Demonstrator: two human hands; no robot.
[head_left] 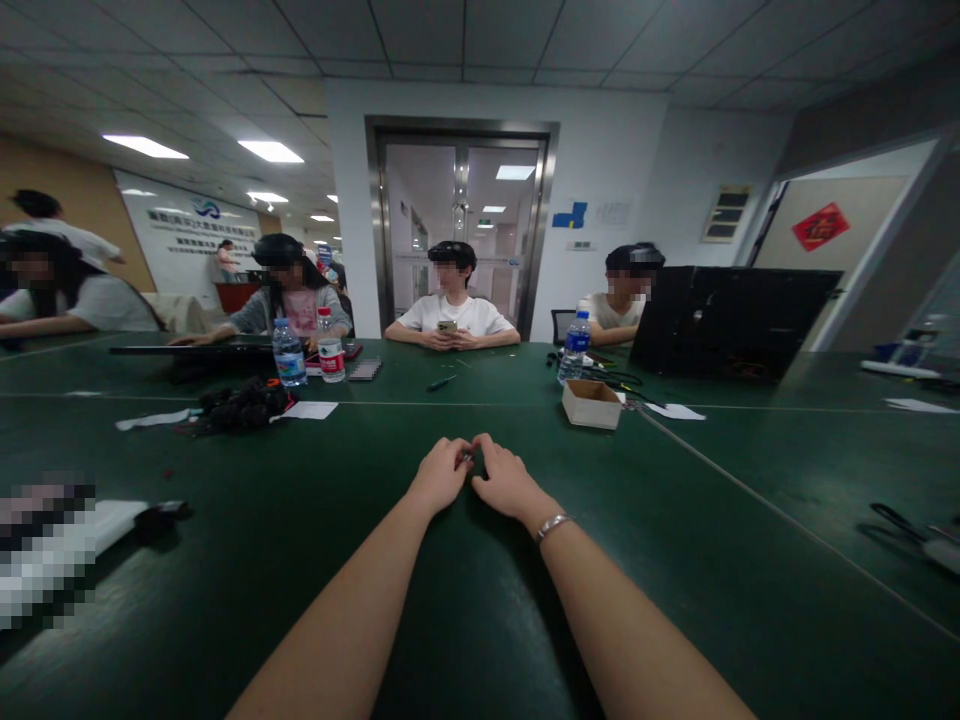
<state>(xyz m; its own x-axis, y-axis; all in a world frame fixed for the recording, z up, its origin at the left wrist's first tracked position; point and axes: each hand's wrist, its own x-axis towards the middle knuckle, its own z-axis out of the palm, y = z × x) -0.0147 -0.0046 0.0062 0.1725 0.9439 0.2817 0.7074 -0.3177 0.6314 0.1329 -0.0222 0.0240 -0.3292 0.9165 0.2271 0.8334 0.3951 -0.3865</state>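
My left hand (441,474) rests low over the green table, its fingers bent and closed round a small shiny piece (469,457). The piece is too small to name. Just to the right, my right hand (507,480) has curled fingers, with the index fingertip meeting the left fingers at the piece. Whatever its other fingers hold is hidden. A metal bracelet (553,526) circles the right wrist. Beyond my hands lies a screwdriver (441,383), and to the right stands an open white box (592,405).
Water bottles (289,353) and a tangle of black cables (244,405) are at left. Another bottle (574,347) stands behind the box, near a black monitor (735,320). Several people sit across the table (420,620); one person (454,310) opposite holds a phone.
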